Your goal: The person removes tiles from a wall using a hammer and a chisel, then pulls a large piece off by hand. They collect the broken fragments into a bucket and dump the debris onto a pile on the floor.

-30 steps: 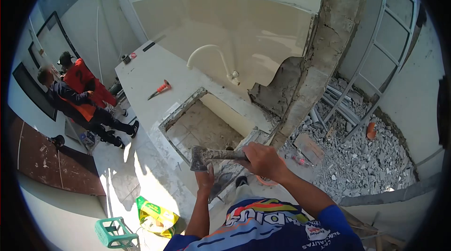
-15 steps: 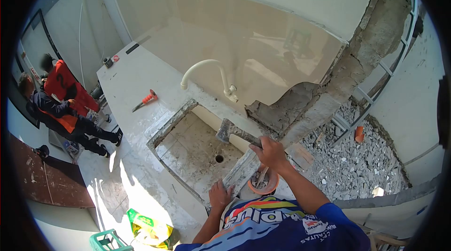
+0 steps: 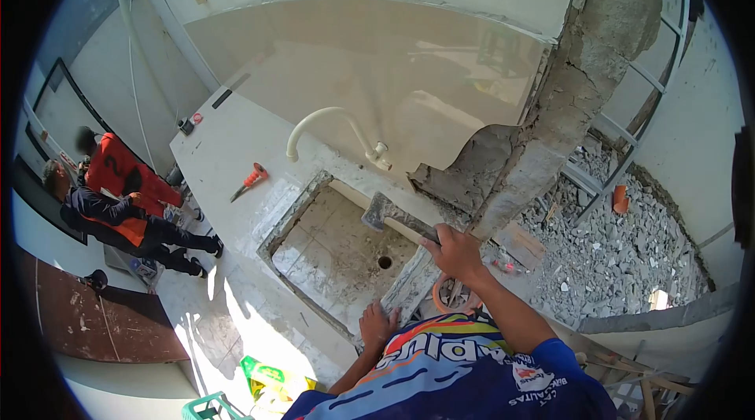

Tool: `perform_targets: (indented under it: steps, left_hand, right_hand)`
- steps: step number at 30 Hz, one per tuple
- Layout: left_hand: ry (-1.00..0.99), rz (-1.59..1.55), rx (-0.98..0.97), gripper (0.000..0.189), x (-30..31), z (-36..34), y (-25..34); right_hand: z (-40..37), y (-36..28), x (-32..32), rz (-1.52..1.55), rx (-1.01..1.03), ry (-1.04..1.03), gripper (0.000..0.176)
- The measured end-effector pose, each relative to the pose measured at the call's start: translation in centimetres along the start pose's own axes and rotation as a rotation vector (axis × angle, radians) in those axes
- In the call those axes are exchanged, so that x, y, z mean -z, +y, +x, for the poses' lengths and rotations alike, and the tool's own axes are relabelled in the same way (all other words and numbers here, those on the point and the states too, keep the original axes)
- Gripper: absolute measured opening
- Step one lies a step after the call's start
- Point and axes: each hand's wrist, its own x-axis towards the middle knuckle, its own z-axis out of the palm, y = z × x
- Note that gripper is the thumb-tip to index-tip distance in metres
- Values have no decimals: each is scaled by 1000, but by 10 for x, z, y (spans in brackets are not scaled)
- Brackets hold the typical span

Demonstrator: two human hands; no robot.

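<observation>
My right hand is wrapped round the handle of a hammer. Its heavy grey head, worn and dusty, hovers over the far side of the sink basin. My left hand lies with fingers stretched over the near rim of the basin and holds nothing. Dirt covers the basin's tiled floor, which has a round drain hole. Behind it a cream curved faucet rises from the counter. A chisel with an orange grip rests on the counter to the left of the basin.
Broken rubble covers the ground at right, below a ladder. The wall edge is jagged. An orange bucket stands by my body. Two people, one in a red shirt, stand at left. A green-yellow bag lies below.
My view has turned a little, so the counter's left end and the people sit farther right. The hammer stays over the basin in my right hand; my left hand keeps to the rim.
</observation>
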Motion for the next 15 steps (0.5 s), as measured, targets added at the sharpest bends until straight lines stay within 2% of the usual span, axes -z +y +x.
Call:
perform_targets:
  steps: [1,4,5,8,9,12,15]
  left_hand:
    - [5,2,-4,68,-1,1,-1]
    - [-21,37,12,69,-1,2,-2]
    - [-18,52,10,69,-5,3,-5]
    - [-7,-1,3,69,-1,3,-3]
    - [3,1,-4,68,0,5,-3]
    - [25,-4,-8,67,0,6,2]
    - [-3,7,10,67,6,-2,2]
  right_hand:
    - [-1,-3,-2,15,122,7,43]
    - [6,28,-6,-72,147,34,43]
    - [11,38,-3,-53,-107,40,44]
    - [18,79,-27,62,-386,85,44]
    - [17,50,-19,130,-436,84,45]
    - [6,3,-20,227,-361,73,44]
    - [-4,-32,-11,148,136,84,43]
